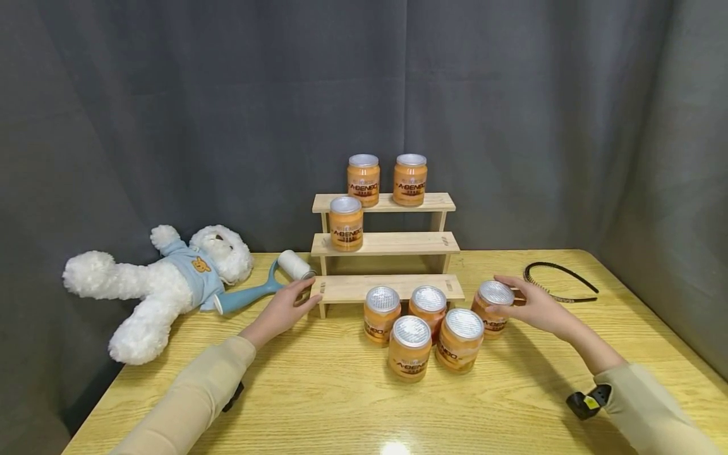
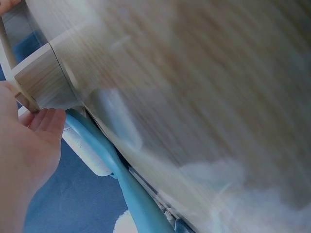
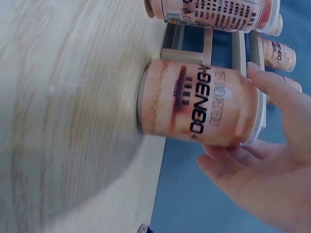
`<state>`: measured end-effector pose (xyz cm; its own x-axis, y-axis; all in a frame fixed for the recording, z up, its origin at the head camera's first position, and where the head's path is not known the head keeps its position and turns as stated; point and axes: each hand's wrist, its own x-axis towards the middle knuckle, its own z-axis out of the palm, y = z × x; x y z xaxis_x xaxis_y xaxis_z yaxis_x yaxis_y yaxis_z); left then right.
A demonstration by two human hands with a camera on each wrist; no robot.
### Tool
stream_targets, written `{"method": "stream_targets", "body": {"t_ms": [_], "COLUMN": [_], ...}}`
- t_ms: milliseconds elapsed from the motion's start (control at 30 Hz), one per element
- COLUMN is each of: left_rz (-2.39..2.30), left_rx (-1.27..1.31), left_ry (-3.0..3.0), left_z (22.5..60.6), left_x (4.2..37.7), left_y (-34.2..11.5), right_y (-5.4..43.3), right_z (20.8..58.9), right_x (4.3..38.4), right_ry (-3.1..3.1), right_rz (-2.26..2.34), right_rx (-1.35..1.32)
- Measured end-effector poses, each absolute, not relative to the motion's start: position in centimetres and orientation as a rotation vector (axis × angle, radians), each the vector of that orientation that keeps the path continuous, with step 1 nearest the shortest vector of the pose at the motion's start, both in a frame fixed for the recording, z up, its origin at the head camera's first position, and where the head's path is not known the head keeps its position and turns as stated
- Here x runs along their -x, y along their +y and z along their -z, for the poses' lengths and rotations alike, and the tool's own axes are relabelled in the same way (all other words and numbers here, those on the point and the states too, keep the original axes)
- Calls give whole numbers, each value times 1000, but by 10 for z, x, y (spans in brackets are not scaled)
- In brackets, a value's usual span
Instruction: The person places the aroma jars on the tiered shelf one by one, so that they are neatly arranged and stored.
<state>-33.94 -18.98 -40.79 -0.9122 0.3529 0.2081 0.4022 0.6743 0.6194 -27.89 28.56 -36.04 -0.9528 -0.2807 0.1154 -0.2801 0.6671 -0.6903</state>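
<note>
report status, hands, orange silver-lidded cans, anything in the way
Right hand gripping orange, silver-lidded cylindrical can. Left hand at lower left end of pale wooden three-tier shelf. Four similar cans before shelf, possibly in the way.

Head view: bright, clear; white glare spot on desk, bottom edge. Left wrist: dimmer, hazy, desk blurred. Right wrist: broad soft shadow across desk.

The left hand and right hand reach forward, well apart. The right thumb opposes curved fingers.
</note>
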Motion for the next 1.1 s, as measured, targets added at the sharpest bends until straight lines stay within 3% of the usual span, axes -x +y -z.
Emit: {"method": "stream_targets", "body": {"t_ms": [633, 1100], "left_rz": [1066, 1058], "left_rx": [644, 641], "left_ry": [-2793, -2793], "left_z": [407, 406], "left_x": [338, 338], "left_y": [-190, -189], "right_y": [283, 282], "right_z": [368, 332], "right_x": [280, 280], "right_ry": [2951, 3056], "right_rz": [1159, 1181], "right_rx": [317, 282]}}
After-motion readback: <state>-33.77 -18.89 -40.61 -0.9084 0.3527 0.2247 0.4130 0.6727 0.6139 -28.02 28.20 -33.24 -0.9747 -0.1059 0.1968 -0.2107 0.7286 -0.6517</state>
